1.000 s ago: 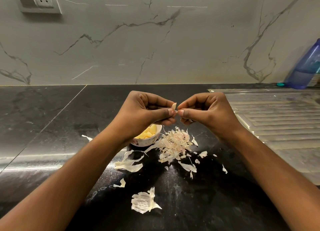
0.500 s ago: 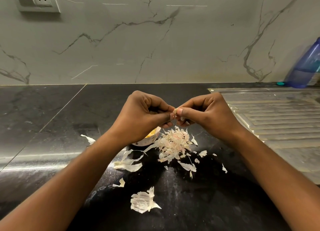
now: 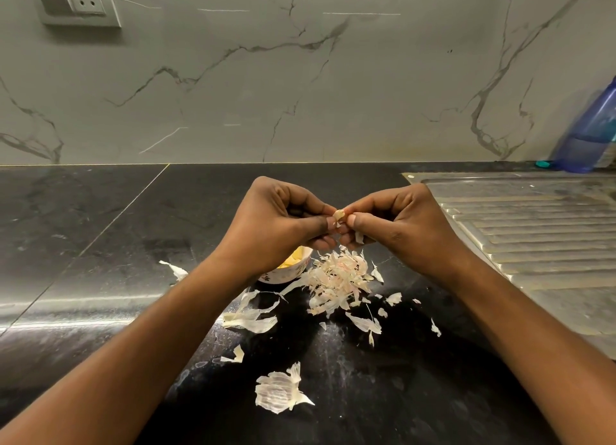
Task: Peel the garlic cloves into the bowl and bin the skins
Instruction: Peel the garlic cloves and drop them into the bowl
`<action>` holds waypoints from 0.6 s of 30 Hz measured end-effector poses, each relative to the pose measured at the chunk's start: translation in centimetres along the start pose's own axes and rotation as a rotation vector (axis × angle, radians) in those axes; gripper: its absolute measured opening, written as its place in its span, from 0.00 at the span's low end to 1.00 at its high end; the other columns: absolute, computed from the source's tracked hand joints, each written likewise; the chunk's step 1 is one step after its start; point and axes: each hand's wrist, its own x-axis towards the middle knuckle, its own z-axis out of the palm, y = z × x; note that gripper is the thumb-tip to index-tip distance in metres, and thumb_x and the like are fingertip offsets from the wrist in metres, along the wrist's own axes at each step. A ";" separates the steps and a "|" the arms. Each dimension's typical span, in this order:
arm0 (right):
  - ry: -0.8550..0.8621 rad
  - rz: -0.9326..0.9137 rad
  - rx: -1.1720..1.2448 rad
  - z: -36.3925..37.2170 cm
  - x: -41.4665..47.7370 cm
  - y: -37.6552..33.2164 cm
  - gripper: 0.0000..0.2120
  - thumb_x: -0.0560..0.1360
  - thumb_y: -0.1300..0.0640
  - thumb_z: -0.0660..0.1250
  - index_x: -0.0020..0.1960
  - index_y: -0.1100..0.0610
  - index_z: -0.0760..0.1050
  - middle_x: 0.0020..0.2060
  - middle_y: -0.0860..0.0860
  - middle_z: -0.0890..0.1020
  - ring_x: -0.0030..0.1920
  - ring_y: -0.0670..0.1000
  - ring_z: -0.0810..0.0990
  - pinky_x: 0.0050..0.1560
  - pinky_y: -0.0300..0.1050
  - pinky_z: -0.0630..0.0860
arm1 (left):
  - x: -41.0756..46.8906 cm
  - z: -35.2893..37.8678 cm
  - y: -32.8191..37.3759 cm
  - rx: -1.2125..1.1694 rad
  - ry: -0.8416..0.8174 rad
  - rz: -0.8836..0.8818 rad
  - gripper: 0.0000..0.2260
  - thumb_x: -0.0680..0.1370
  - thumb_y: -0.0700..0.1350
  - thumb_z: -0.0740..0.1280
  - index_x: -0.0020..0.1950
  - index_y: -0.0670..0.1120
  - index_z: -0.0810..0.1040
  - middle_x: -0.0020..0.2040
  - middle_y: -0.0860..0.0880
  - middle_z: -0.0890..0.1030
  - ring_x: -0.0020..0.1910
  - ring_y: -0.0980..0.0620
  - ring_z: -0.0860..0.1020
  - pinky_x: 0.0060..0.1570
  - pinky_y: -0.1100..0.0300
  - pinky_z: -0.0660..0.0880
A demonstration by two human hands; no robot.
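Both hands meet at the fingertips above the middle of the tabletop [image 3: 100, 244]. The left hand [image 3: 283, 224] has thumb and curled fingers pinching one side of a garlic clove [image 3: 339, 215], and the right hand [image 3: 400, 224] pinches the other side, thumb pressed against it.

Half a second ago the clove was hidden between the thumbs. Now its pale tip shows again above them, much as it did a second ago, and a flake of skin [image 3: 358, 236] hangs under the right fingers. I judge a strip has just been worked loose and the clove is only partly peeled.

The bowl [image 3: 283, 278] sits under the left hand, mostly covered by it, with a sliver of yellow peeled cloves showing; a second ago more of them was in view. The heap of skins [image 3: 336, 281] lies just right of the bowl, with loose pieces scattered toward the near edge, the largest piece [image 3: 280, 394] closest to it.

The skins lie unbinned on the tabletop, and no bin is in view. The steel drainboard [image 3: 533, 244] takes up the right end.
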 end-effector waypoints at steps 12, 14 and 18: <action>0.013 -0.001 -0.019 0.1 0.0 -0.2 0.03 0.78 0.61 0.75 0.50 0.60 0.88 0.40 0.55 0.89 0.39 0.56 0.88 0.42 0.46 0.87 | 0.0 0.1 0.0 0.051 0.003 0.023 0.05 0.76 0.35 0.76 0.51 0.37 0.87 0.42 0.44 0.88 0.39 0.45 0.88 0.41 0.57 0.86; 0.014 -0.008 -0.025 0.0 0.1 -0.2 0.04 0.78 0.62 0.75 0.50 0.61 0.87 0.40 0.55 0.89 0.39 0.56 0.88 0.42 0.46 0.86 | -0.1 0.1 0.0 0.037 -0.007 0.007 0.05 0.76 0.35 0.75 0.51 0.37 0.86 0.42 0.44 0.88 0.40 0.45 0.88 0.41 0.58 0.86; 0.025 -0.025 -0.020 0.0 0.1 -0.1 0.04 0.78 0.63 0.75 0.50 0.63 0.87 0.39 0.55 0.88 0.37 0.55 0.88 0.40 0.44 0.85 | -0.2 0.2 0.1 -0.005 -0.017 -0.021 0.05 0.76 0.34 0.75 0.52 0.36 0.86 0.42 0.42 0.88 0.40 0.45 0.88 0.41 0.59 0.85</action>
